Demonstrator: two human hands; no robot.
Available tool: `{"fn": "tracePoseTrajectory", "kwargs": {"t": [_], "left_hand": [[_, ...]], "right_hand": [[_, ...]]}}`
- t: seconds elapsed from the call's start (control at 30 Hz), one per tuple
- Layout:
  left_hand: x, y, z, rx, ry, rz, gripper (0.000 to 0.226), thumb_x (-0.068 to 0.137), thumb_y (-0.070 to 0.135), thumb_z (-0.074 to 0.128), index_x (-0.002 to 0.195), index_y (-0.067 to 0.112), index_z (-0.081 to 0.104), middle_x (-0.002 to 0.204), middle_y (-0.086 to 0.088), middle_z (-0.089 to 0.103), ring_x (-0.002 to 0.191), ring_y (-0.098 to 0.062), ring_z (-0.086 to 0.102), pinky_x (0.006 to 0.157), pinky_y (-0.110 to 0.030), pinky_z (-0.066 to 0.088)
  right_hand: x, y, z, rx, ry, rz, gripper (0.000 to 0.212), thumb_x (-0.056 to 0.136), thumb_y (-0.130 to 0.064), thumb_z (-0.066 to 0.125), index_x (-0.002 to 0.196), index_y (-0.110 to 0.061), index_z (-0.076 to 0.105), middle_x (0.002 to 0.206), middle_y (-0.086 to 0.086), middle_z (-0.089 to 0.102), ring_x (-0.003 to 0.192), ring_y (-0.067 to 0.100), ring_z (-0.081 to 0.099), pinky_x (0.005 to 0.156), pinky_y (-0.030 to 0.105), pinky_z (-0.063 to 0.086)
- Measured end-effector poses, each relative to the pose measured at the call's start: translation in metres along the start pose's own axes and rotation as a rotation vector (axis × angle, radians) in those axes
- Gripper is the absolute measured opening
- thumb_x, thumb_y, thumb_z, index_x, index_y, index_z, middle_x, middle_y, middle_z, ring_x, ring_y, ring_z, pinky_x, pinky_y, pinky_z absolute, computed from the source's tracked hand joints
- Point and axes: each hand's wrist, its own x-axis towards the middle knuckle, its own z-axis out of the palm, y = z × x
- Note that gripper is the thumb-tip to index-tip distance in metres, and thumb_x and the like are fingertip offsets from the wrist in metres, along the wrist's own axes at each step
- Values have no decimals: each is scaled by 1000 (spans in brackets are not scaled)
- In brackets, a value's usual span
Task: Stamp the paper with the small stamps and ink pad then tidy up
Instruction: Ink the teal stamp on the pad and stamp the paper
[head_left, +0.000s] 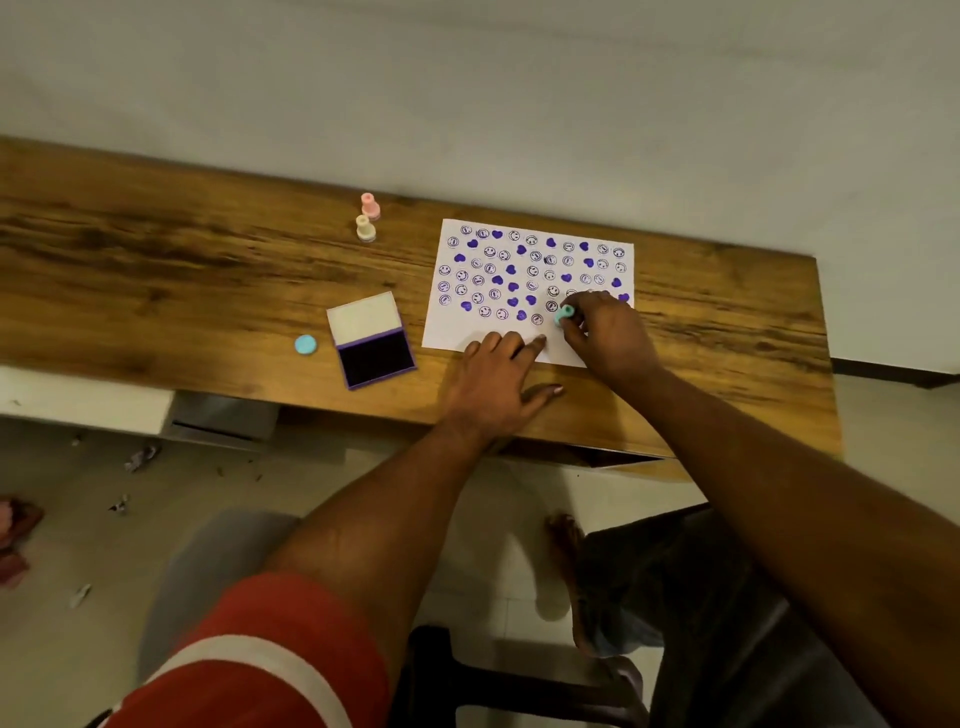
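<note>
Purple prints: I see faces and hearts over most of the paper (524, 270); its near strip is bare.
Right hand (610, 332): pinching the teal stamp (563, 315) onto the paper.
Left hand (493, 379): spread flat, holding the paper's edge.
Left to do: I judge the last stamps, then closing the pad (371, 340), capping with the cap (305, 344), gathering two stamps (368, 217).

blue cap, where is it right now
In the head view the blue cap lies on the wooden table, just left of the open ink pad, well left of the paper.

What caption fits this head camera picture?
Right hand presses a teal stamp onto paper steadied by the left hand.
</note>
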Motion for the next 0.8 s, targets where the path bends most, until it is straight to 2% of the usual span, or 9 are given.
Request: {"fn": "tracePoseTrajectory", "kwargs": {"t": [0.3,0.47,0.53,0.63,0.8], "left_hand": [[1,2,-1,-20,-7,3,78,97,75,39,157,25,42,134,-4,56,124,-24,48,104,-42,38],[2,0,1,-15,-32,8,80,97,75,38,159,25,39,138,-3,53,127,-24,46,108,-43,36],[2,0,2,-8,-23,7,80,96,75,39,158,25,41,136,-3,54,125,-24,47,107,-43,37],[2,-1,6,-7,23,8,79,95,76,42,154,23,48,128,-3,58,117,-23,50,100,-42,40],[2,-1,7,-4,29,10,78,95,75,42,152,23,50,128,-3,58,117,-23,49,99,-41,38]], "right_hand": [[6,5,3,3,14,-55,31,100,-29,61,125,-10,66,112,12,71,97,27,67,81,35,52],[17,-12,-15,45,265,-143,26,100,-28,59,118,-11,67,104,10,71,89,24,64,78,35,49],[14,-10,-2,28,210,-130,27,100,-25,59,120,-8,67,108,13,71,94,27,65,81,36,49],[2,-3,28,8,19,16,34,103,-23,55,132,-7,63,120,19,69,105,36,66,85,40,51],[6,-4,31,-71,19,34,36,103,-24,55,134,-8,62,118,18,70,102,36,67,80,39,53]]}}
